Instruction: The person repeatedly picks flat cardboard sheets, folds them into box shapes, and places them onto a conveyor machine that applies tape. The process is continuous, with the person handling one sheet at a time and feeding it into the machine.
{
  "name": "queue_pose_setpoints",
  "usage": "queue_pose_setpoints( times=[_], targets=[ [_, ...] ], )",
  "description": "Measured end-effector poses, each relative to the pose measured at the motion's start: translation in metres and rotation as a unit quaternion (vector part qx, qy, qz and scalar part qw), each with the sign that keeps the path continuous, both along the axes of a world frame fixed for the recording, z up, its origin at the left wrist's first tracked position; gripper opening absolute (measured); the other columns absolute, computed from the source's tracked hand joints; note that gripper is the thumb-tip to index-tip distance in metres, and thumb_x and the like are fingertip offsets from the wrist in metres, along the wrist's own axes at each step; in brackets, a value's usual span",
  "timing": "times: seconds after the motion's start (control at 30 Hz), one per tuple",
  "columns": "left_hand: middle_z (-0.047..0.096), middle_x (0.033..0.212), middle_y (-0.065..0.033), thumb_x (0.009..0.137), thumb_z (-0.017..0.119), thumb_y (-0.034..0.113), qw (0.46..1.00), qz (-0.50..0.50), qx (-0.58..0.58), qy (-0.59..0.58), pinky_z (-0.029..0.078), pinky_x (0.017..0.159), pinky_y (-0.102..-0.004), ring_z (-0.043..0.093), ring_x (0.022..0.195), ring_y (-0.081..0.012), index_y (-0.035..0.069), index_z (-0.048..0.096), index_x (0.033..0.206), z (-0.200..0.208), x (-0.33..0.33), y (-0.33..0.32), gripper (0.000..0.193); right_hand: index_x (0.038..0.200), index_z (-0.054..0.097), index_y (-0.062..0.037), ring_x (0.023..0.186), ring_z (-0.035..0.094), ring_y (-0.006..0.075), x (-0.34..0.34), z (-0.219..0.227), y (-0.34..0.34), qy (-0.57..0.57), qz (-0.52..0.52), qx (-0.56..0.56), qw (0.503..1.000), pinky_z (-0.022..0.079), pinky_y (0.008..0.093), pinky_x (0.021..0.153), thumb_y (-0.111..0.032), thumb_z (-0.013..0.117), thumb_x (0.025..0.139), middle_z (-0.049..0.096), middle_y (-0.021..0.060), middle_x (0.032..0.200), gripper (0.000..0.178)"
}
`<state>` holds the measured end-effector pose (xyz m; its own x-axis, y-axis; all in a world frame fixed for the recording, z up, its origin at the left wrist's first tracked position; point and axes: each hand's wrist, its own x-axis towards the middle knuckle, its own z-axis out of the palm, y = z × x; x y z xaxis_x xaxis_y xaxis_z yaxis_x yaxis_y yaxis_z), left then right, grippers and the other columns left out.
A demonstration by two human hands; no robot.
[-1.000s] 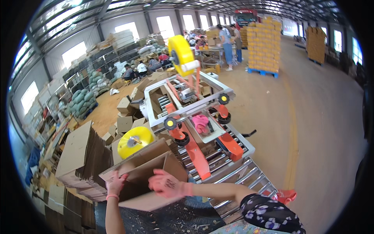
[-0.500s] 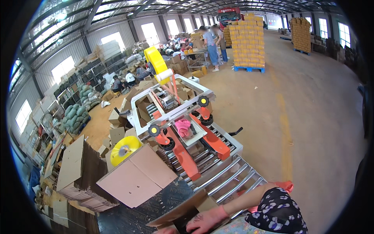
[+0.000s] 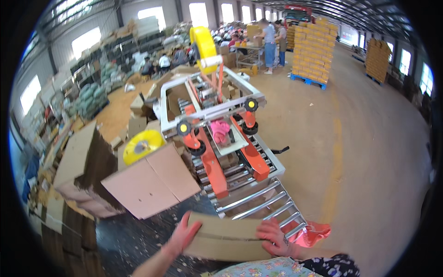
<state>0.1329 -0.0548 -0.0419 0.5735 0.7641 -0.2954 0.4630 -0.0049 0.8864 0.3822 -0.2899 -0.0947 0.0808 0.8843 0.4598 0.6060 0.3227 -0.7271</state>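
A brown cardboard box [image 3: 224, 251] lies in front of me at the lower edge, its two top flaps folded down to a seam along the middle. My left hand [image 3: 183, 236] grips its left end, thumb on top and fingers along the side. Over the right end my right hand [image 3: 275, 238] is curled, fingers bent onto the flaps. Just beyond the box, the metal roller conveyor [image 3: 251, 201] leads to a carton taping machine [image 3: 213, 124] with orange side rails and a yellow tape roll [image 3: 203, 48]. A pink cloth [image 3: 220, 131] lies on the machine's middle plate.
Left of the rollers, a dark tabletop [image 3: 138, 235] bears a flattened carton [image 3: 150, 182] and a second yellow tape roll [image 3: 143, 146]. Stacked flat cartons [image 3: 85, 171] stand farther left. Red-pink fabric [image 3: 314, 234] hangs beside the conveyor's near end. People and a loaded pallet [image 3: 314, 55] are farther off.
The box's raised flaps have come down, and the box now lies level, nearer the conveyor. Both hands have moved from its open top to its two ends. The view has shifted.
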Motion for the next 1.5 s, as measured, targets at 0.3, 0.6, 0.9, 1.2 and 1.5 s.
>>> queue_pose_setpoints(
  times=[0.3, 0.6, 0.9, 1.2, 1.5],
  targets=[
    [0.061, 0.111, -0.0148, 0.087, 0.061, 0.022, 0.879, -0.152, 0.435, -0.117, 0.047, 0.09, -0.0427, 0.058, 0.104, -0.0346, 0.002, 0.059, 0.108, -0.016, 0.273, 0.062, 0.03, 0.104, 0.055, -0.0056, 0.107, 0.049, 0.0351, 0.032, -0.037, 0.043, -0.081, -0.455, 0.177, 0.869, 0.027, 0.0562, 0.102, -0.043, 0.059, 0.079, 0.055, 0.0115, 0.1, 0.045],
    [0.06, 0.116, -0.0161, 0.083, 0.063, 0.019, 0.885, -0.073, 0.46, 0.004, 0.043, 0.097, -0.0439, 0.056, 0.111, -0.033, 0.004, 0.062, 0.11, -0.082, 0.08, 0.092, 0.031, 0.114, 0.06, -0.0015, 0.12, 0.049, 0.0344, -0.009, -0.016, 0.253, -0.073, -0.244, 0.214, 0.943, 0.031, 0.0517, 0.107, -0.01, 0.056, 0.091, 0.057, 0.0156, 0.122, 0.025],
    [0.048, 0.134, -0.0202, 0.083, 0.063, 0.043, 0.702, 0.142, 0.652, 0.251, 0.023, 0.11, -0.059, 0.041, 0.127, -0.0393, 0.002, 0.048, 0.133, -0.035, -0.089, 0.183, 0.066, 0.139, 0.046, -0.0092, 0.141, 0.028, 0.0356, -0.12, 0.037, 0.466, -0.391, 0.01, 0.097, 0.915, 0.018, 0.0562, 0.114, -0.04, 0.067, 0.081, 0.039, 0.0113, 0.148, 0.069],
    [0.067, 0.104, -0.0186, 0.08, 0.063, 0.054, 0.919, 0.202, 0.18, 0.285, 0.048, 0.09, -0.0426, 0.062, 0.104, -0.032, 0.006, 0.062, 0.117, 0.061, -0.117, 0.219, 0.061, 0.059, 0.051, -0.0062, 0.07, 0.054, 0.0313, -0.123, 0.062, 0.319, -0.095, 0.258, 0.21, 0.938, 0.044, 0.042, 0.066, -0.013, 0.061, 0.064, 0.052, 0.011, 0.067, 0.013],
    [0.062, 0.084, -0.0095, 0.079, 0.063, 0.029, 0.838, -0.121, 0.448, 0.288, 0.047, 0.068, -0.0436, 0.06, 0.078, -0.0271, 0.01, 0.06, 0.082, 0.005, -0.064, -0.026, 0.019, 0.07, 0.049, 0.0012, 0.069, 0.054, 0.0347, -0.065, 0.114, 0.158, 0.079, 0.653, -0.194, 0.728, 0.043, 0.0411, 0.065, -0.02, 0.058, 0.091, 0.049, 0.0156, 0.069, 0.031]
  ],
)
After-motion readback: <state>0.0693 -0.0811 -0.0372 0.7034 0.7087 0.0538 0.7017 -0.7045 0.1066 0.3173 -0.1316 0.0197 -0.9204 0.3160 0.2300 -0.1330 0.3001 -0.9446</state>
